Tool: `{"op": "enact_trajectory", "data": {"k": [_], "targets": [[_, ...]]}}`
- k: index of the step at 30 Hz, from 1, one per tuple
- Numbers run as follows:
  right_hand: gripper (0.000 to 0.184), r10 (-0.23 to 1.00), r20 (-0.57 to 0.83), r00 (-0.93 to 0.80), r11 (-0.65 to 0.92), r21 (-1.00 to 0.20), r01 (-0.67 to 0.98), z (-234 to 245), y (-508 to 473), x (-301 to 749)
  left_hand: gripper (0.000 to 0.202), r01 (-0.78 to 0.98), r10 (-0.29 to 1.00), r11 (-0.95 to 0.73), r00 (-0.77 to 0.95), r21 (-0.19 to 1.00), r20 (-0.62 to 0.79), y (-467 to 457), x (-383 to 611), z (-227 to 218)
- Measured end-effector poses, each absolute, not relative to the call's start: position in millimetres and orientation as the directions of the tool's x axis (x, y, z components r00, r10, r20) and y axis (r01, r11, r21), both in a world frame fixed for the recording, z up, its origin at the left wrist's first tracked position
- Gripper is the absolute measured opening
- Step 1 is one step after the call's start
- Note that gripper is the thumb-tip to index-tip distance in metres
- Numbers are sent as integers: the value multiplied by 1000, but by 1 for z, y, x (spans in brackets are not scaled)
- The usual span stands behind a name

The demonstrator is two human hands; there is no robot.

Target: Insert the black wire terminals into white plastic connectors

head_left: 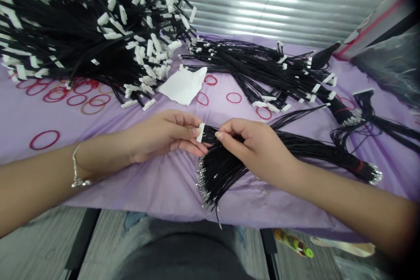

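Purple-covered table point(131, 183) spread with black cables and loose bands
A big cable heap point(82, 26) with white connectors fills the far left; red and tan bands point(76, 99) and a white scrap point(183, 85) lie beside it, white-ended cables point(262, 63) far right of centre, a silver-tipped wire bundle point(223, 177) at the near middle.

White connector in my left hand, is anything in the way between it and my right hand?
Nothing visible blocks it: only black wires span the short gap from the white connector in your left hand to your right hand. The metal-tipped wire bundle fans out on the near side.
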State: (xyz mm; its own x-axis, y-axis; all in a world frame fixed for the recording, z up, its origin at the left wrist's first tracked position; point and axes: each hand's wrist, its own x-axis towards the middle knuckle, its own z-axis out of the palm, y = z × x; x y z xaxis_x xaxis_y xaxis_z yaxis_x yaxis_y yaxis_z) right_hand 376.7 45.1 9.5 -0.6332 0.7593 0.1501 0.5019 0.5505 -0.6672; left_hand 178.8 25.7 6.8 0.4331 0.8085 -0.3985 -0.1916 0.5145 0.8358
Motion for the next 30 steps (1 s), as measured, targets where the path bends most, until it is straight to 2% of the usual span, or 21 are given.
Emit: {"op": "enact_trajectory", "data": {"k": [5, 10, 16, 21, 23, 25, 26, 28, 30], "targets": [[17, 777, 167, -607, 544, -665, 513, 7, 44, 375, 14, -182, 810, 517, 418, 836, -410, 26, 179, 7], [13, 719, 186, -670, 635, -568, 524, 3, 43, 374, 11, -144, 805, 519, 414, 842, -425, 27, 177, 6], [15, 707, 191, -681, 685, -426, 592, -1, 40, 367, 6, -122, 819, 503, 383, 856, -427, 25, 181, 8], [16, 690, 191, -699, 706, -394, 589, -2, 40, 370, 6, -160, 818, 491, 422, 856, -390, 25, 181, 6], [16, 627, 303, -718, 768, -399, 502, 2, 45, 377, 7, -188, 820, 489, 431, 852, -376, 26, 180, 6], [27, 469, 469, -748, 877, -348, 332, 8, 50, 386, 10, -211, 821, 493, 435, 844, -370, 27, 179, 6], [32, 368, 509, -778, 923, -303, 238, 12, 52, 390, 12, -218, 820, 495, 439, 841, -369, 27, 179, 7], [34, 201, 464, -863, 966, -241, 95, 16, 55, 394, 13, -226, 819, 498, 439, 837, -369, 26, 178, 7], [27, 143, 360, -922, 972, -225, 63, 15, 56, 393, 14, -229, 821, 496, 438, 838, -366, 25, 178, 8]]}}
